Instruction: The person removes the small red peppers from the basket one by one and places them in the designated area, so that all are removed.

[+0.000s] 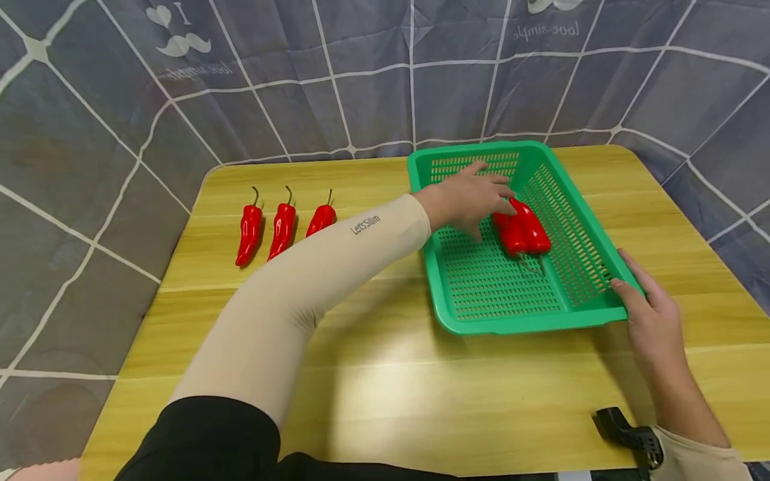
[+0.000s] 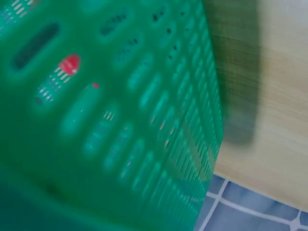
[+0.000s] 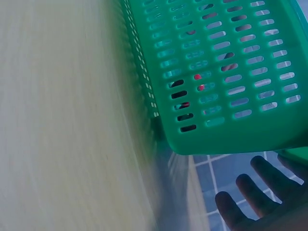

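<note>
A green slotted plastic basket (image 1: 475,284) sits on the right half of the table, tilted towards me. Two or so red peppers (image 1: 532,230) lie together inside it, their stems pointing at me. My left hand (image 1: 463,200) is over the basket with its fingers spread and nothing held; whether a fingertip touches the peppers I cannot tell. At the near right corner my right hand (image 1: 658,324) grips the rim, thumb inside and fingers outside. In the right wrist view, its fingers (image 3: 262,190) show beneath the basket wall (image 3: 231,137). Red shows through the slots of the basket (image 2: 144,115) in the left wrist view.
Three red peppers (image 1: 250,230) lie in a row at the table's left, the nearest to the basket partly hidden by my left sleeve (image 1: 313,280). A black strap (image 1: 631,434) is by my right wrist. Grey checked cloth (image 1: 373,100) surrounds the wooden table (image 1: 385,394).
</note>
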Demonstrator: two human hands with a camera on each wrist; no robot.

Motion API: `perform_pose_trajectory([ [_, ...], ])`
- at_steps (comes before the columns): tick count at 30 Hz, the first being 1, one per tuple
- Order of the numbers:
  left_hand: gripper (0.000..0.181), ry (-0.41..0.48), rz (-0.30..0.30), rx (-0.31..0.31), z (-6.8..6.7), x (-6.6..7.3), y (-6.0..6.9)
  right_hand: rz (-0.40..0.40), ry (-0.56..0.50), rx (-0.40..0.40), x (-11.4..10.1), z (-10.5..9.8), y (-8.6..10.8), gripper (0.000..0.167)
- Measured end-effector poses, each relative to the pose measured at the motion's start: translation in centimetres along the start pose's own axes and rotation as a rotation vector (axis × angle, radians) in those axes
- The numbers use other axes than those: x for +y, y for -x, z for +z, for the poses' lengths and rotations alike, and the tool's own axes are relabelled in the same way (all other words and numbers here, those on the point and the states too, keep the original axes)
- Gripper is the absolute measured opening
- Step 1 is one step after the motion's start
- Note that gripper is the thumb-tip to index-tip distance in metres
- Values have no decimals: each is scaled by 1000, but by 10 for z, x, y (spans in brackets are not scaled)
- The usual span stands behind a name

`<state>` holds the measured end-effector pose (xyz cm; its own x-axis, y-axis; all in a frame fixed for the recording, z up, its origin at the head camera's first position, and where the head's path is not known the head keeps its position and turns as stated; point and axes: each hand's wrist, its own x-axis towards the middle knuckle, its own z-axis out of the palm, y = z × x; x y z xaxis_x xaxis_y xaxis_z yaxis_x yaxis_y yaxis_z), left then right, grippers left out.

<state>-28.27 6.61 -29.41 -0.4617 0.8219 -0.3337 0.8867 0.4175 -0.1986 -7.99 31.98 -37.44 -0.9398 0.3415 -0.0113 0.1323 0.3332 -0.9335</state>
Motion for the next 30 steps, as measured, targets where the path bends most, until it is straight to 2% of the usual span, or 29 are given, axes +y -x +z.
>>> perform_pose_trajectory([
  [4, 85, -28, 58, -65, 9, -1, -5, 14, -67, -3, 5, 6, 3, 49],
  [6, 85, -43, 82, -76, 13, -2, -8, 17, -108, -3, 6, 6, 4, 49],
  [11, 83, -55, 123, -9, 23, -2, -18, 19, -135, -9, 4, 4, 4, 50],
  [17, 79, -70, 140, 83, 30, -1, -28, 10, -37, -19, -1, 2, 0, 50],
  [22, 77, -67, 132, 101, 34, -1, -31, -5, 5, -24, -2, 2, 0, 50],
  [30, 70, -75, 175, 122, 38, 1, -37, -8, 26, -38, -1, 1, 1, 51],
])
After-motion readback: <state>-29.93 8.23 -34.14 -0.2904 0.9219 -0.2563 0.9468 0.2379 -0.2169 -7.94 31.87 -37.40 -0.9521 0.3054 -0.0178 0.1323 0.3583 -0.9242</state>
